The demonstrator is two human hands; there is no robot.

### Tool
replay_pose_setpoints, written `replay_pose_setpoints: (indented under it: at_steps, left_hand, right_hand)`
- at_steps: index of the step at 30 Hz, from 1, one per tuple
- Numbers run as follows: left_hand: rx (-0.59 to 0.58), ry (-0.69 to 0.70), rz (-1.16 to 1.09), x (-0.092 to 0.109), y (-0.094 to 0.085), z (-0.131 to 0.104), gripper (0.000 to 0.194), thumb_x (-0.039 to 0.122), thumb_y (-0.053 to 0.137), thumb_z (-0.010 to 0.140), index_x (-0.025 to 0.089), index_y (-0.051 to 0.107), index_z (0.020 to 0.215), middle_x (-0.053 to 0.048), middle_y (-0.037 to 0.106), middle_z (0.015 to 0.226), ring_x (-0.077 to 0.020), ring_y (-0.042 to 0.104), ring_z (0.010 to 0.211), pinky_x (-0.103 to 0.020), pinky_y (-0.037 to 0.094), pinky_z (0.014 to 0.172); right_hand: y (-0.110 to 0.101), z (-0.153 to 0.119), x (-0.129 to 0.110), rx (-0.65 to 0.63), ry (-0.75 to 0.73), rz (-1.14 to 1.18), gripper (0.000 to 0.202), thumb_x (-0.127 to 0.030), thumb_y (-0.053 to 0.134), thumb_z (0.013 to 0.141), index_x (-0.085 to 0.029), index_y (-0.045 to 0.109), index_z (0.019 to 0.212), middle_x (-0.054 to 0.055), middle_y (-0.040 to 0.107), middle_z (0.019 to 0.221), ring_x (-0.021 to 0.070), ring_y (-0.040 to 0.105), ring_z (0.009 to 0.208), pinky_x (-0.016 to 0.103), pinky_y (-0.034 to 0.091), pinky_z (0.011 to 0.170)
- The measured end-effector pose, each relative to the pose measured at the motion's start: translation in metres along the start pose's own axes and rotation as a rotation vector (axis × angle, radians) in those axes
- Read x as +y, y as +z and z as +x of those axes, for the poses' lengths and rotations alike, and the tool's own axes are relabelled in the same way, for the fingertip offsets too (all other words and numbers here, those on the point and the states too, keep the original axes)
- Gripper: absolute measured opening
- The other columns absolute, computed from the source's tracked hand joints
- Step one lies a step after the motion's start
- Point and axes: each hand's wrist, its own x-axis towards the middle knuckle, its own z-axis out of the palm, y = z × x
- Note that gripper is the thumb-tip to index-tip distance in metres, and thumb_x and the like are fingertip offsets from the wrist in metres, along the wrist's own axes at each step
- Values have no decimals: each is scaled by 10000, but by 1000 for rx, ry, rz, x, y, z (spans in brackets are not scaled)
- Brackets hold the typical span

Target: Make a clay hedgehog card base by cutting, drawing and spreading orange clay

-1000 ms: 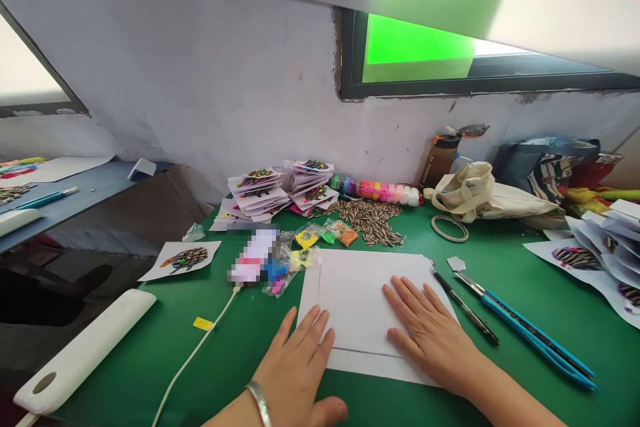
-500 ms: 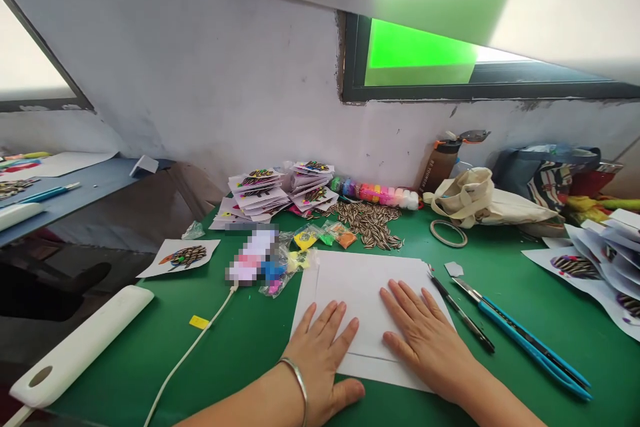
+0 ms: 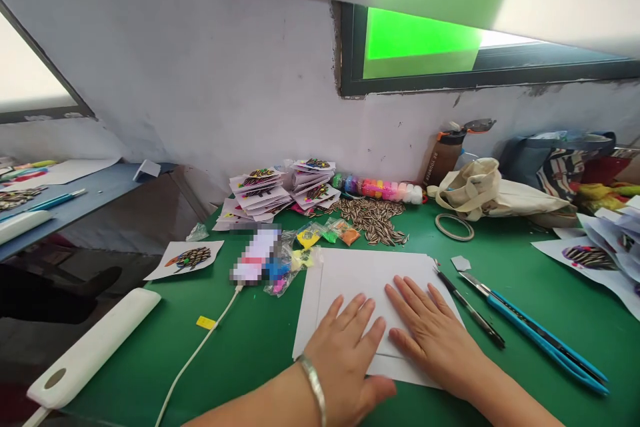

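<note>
White sheets of paper [image 3: 370, 273] lie stacked on the green tabletop, a smaller sheet over a larger one. My left hand [image 3: 347, 353], with a silver bangle at the wrist, rests palm down on the lower left of the paper, fingers spread. Flat on the right part of the sheets is my right hand [image 3: 425, 330], its fingers stretched out too. Neither hand grips anything. To the right of the paper lie a dark pen [image 3: 473, 310] and long blue-handled tweezers [image 3: 545, 340].
Sunflower seeds [image 3: 373, 217] are heaped behind the paper, beside small bags of coloured clay [image 3: 327, 233]. Stacks of seed-decorated cards [image 3: 260, 193] stand at the back. A tape roll [image 3: 454, 227] and cloth bag [image 3: 495, 193] lie right. A white lamp-like bar [image 3: 95, 347] and cable [image 3: 200, 350] are left.
My left hand has slid right across the paper, closer to my right hand. My right hand stays flat on the sheets. The view has shifted slightly.
</note>
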Motion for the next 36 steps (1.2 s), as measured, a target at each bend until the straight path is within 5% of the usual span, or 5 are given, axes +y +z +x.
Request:
replay_pose_setpoints:
  at_steps: [3, 6, 25, 33, 36]
  left_hand:
    - [-88, -110, -92, 2, 8, 35, 694, 613, 187, 904, 191, 203, 1454, -127, 186, 1518, -279, 101, 1400, -538, 117, 1118]
    - [-92, -158, -129, -2, 14, 46, 674, 638, 154, 891, 273, 174, 1457, -95, 154, 1530, -298, 58, 1402, -603, 52, 1095]
    - [-107, -254, -76, -20, 13, 13, 578, 578, 190, 923, 341, 155, 1450, -59, 115, 1539, -291, 40, 1403, -582, 46, 1101]
    - [-73, -221, -44, -22, 24, 14, 572, 491, 234, 936, 324, 83, 1462, -37, 107, 1545, -292, 41, 1405, -591, 51, 1099]
    - [-67, -190, 7, -24, 32, 19, 636, 471, 382, 887, 344, 131, 1456, -6, 94, 1546, -332, 43, 1399, -614, 23, 1087]
  right_hand:
    - [2, 0, 0, 2, -4, -22, 651, -583, 319, 892, -311, 140, 1456, 42, 199, 1508, 256, 213, 1379, 526, 171, 1107]
    - [2, 0, 0, 5, 1, -39, 651, -580, 313, 895, -305, 134, 1457, 41, 200, 1509, 254, 210, 1381, 526, 171, 1105]
    - [-9, 1, -3, 19, -18, -8, 704, -633, 357, 855, -309, 178, 1453, 62, 246, 1501, 306, 264, 1357, 555, 132, 1096]
    - [-38, 34, -68, 176, -87, 42, 665, -506, 388, 901, -223, 176, 1465, 96, 258, 1493, 311, 161, 1387, 589, -29, 1099]
    - [-55, 40, -96, 106, -144, 159, 735, -532, 387, 891, -205, 87, 1476, 79, 182, 1513, 293, 100, 1401, 555, -43, 1119]
